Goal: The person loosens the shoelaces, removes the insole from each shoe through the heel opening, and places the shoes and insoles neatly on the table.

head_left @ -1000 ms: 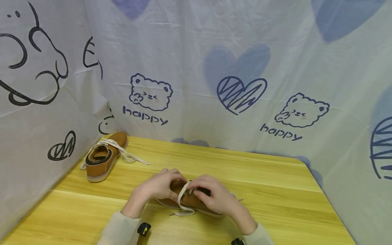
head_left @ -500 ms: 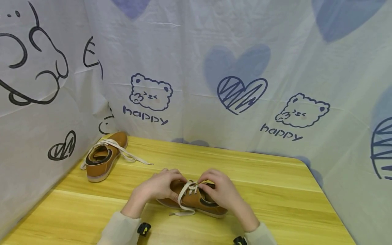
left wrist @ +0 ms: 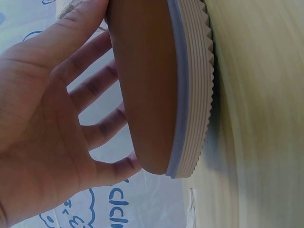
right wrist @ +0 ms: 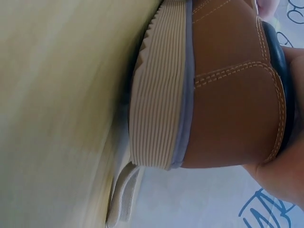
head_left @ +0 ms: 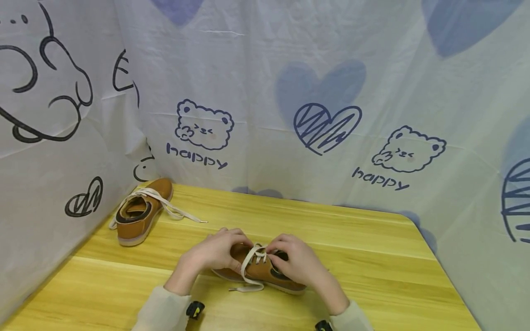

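Observation:
A brown lace-up shoe stands on its sole at the table's middle, toe to the left. My left hand holds its toe end, fingers on the far side and thumb near the white shoelace. In the left wrist view, those fingers lie spread against the brown upper. At the top of the lacing, my right hand pinches the lace with thumb and fingertips; the exact contact is small. One lace end falls over the near side onto the table. The right wrist view shows the heel, the pinch hidden.
A second brown shoe stands at the table's back left, its white laces loose and trailing right. Printed white cloth hangs along the back and sides. The yellow wooden table has its right edge in view.
My right hand moved from over the lacing toward the shoe's opening, uncovering the eyelets and collar, then dipped slightly at the top of the lacing. The left hand stayed on the toe.

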`<state>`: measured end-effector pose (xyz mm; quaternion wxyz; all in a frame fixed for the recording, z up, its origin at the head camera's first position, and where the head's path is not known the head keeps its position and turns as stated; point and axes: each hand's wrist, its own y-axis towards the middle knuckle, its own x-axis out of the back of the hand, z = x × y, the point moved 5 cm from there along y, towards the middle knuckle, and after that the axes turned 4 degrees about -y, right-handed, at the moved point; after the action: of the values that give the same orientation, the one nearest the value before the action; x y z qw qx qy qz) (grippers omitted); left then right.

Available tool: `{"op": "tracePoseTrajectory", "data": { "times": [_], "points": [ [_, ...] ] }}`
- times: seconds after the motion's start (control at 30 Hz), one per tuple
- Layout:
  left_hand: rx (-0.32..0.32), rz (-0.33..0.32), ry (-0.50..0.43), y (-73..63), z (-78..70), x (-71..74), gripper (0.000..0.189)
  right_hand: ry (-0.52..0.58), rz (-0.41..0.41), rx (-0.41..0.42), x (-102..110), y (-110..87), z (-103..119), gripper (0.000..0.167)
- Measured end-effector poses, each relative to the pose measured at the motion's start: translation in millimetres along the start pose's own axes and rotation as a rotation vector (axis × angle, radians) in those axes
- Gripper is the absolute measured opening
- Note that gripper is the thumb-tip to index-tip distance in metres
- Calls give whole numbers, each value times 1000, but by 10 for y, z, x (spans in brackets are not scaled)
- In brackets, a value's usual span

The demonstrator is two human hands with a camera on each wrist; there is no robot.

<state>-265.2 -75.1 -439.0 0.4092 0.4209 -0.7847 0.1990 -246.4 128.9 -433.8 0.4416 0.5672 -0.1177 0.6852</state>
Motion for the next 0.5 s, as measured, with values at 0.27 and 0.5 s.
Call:
{"op": "tracePoseTrajectory", "data": {
  "times": [0.27, 0.5],
  "points": [
    [10, -9, 9, 2, 17, -10, 61, -36, -96, -24, -36, -4, 15, 7],
    [20, -6, -15, 1, 16, -11, 59, -98, -109, 11, -49, 3, 36, 5]
  ]
}}
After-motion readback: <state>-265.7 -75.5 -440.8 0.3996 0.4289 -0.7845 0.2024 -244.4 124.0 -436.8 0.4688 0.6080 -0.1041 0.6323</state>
